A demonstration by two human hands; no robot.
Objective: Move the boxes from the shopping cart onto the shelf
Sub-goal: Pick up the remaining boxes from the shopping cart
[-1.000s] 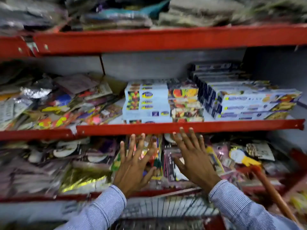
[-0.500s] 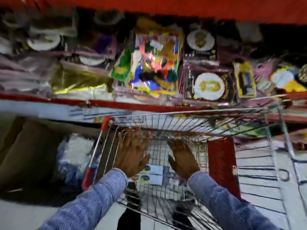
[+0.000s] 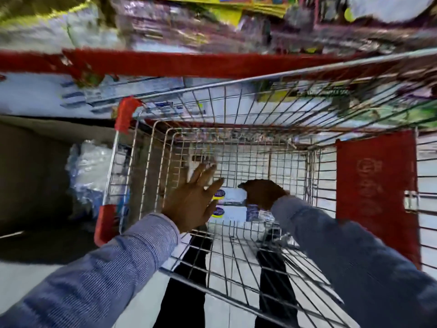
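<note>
I look down into a wire shopping cart [image 3: 236, 82]. Two white boxes with blue and yellow logos [image 3: 233, 204] lie on its floor, stacked or side by side. My left hand [image 3: 192, 205] hovers just left of them, fingers spread, holding nothing. My right hand [image 3: 262, 192] is curled down over the boxes' right end, thumb pointing left. Whether it grips a box is hidden. The red shelf edge [image 3: 189, 63] runs across the top, blurred.
Blurred packets fill the shelf [image 3: 189, 24] above the red edge. A red panel [image 3: 376, 192] closes the cart's right side. A plastic-wrapped bundle [image 3: 87, 176] sits on the floor left of the cart, beside a dark box [image 3: 28, 174]. My legs [image 3: 184, 292] show under the cart.
My view has swung down from the shelf into the cart. Both hands have dropped from the shelf front and reached down inside the basket to the boxes.
</note>
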